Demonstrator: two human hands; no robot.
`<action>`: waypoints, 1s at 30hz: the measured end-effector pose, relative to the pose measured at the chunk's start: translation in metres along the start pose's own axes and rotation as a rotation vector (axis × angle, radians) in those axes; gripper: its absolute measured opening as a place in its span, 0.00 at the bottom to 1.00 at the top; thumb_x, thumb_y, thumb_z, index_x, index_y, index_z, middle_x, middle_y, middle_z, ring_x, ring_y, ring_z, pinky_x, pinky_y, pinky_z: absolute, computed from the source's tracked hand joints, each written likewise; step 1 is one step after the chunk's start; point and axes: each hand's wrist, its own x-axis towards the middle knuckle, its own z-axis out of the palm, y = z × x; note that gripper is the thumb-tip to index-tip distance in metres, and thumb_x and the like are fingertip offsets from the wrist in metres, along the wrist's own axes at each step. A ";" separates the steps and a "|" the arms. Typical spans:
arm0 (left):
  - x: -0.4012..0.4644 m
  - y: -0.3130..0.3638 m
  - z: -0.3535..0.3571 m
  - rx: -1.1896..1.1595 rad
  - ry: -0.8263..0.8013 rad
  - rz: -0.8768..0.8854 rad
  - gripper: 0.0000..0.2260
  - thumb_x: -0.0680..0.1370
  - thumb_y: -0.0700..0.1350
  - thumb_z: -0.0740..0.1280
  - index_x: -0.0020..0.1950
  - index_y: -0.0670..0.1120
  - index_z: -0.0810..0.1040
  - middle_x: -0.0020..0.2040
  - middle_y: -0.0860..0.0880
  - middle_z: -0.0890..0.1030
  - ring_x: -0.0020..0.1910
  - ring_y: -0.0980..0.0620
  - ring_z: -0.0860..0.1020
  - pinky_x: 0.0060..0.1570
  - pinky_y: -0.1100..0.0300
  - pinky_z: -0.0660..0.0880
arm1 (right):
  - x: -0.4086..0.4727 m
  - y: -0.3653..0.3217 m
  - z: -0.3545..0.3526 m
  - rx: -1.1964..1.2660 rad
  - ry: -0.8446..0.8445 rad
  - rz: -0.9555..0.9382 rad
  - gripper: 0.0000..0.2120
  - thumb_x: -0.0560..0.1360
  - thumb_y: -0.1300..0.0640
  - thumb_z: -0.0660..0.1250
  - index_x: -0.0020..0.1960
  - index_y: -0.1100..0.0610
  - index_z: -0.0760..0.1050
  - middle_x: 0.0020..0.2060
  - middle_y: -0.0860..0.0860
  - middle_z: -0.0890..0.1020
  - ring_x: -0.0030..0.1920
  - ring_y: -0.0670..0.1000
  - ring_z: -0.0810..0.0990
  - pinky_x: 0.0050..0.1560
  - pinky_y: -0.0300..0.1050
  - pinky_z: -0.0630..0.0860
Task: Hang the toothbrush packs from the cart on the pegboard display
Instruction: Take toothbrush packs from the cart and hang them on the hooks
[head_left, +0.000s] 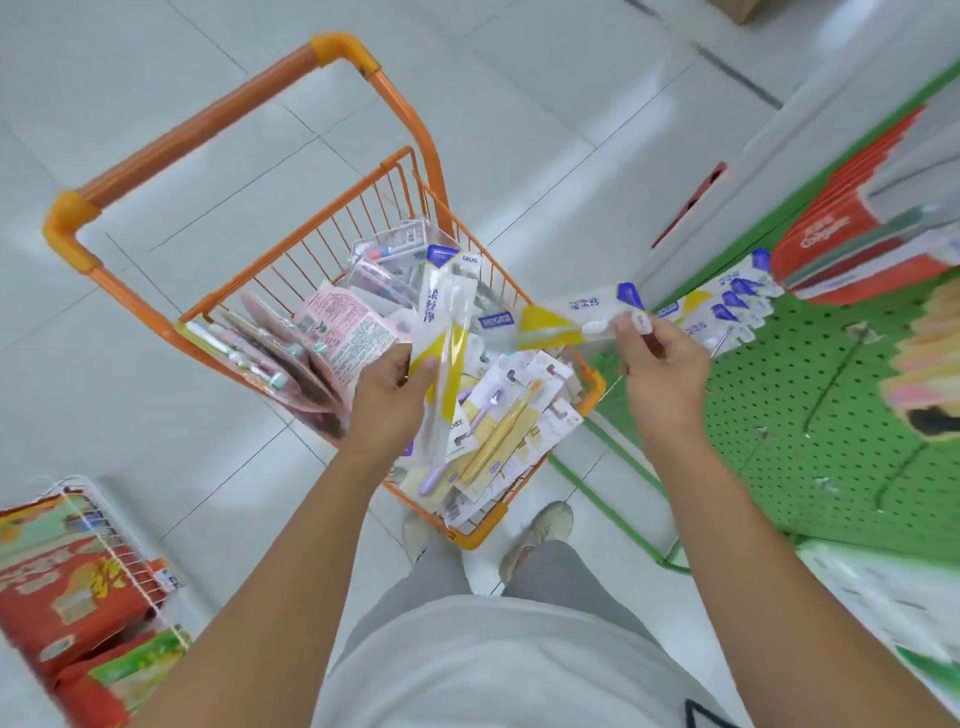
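- The left hand (387, 402) pinches one yellow toothbrush pack (445, 332) by its lower end, above the orange cart (332, 223).
- The right hand (662, 364) pinches a second pack (563, 317) near its top, holding it out flat toward the green pegboard (810, 395).
- More packs lie loose in the cart; a row of hung packs (727, 306) already sits on a peg.
- The packs look light, thin and bendy, probably slick; best held near the hang hole at the card top.
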 end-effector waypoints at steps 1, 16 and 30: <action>0.000 0.003 0.008 -0.006 -0.029 0.008 0.11 0.78 0.52 0.66 0.50 0.47 0.81 0.46 0.45 0.85 0.44 0.48 0.80 0.51 0.51 0.75 | -0.009 -0.007 -0.013 0.072 0.029 0.036 0.13 0.79 0.53 0.71 0.37 0.57 0.76 0.32 0.53 0.69 0.36 0.49 0.68 0.40 0.45 0.69; -0.041 0.025 0.153 0.202 -0.470 0.079 0.05 0.82 0.44 0.64 0.51 0.50 0.79 0.48 0.46 0.83 0.40 0.54 0.79 0.42 0.61 0.75 | -0.039 0.048 -0.126 0.197 0.133 0.225 0.09 0.78 0.59 0.72 0.40 0.52 0.85 0.41 0.68 0.83 0.38 0.56 0.76 0.44 0.57 0.75; -0.048 0.024 0.149 0.160 -0.267 -0.054 0.06 0.82 0.45 0.65 0.52 0.48 0.83 0.49 0.47 0.86 0.51 0.41 0.84 0.56 0.42 0.79 | 0.004 0.074 -0.098 0.280 0.168 0.222 0.07 0.78 0.60 0.71 0.41 0.55 0.82 0.34 0.51 0.81 0.36 0.48 0.76 0.46 0.57 0.81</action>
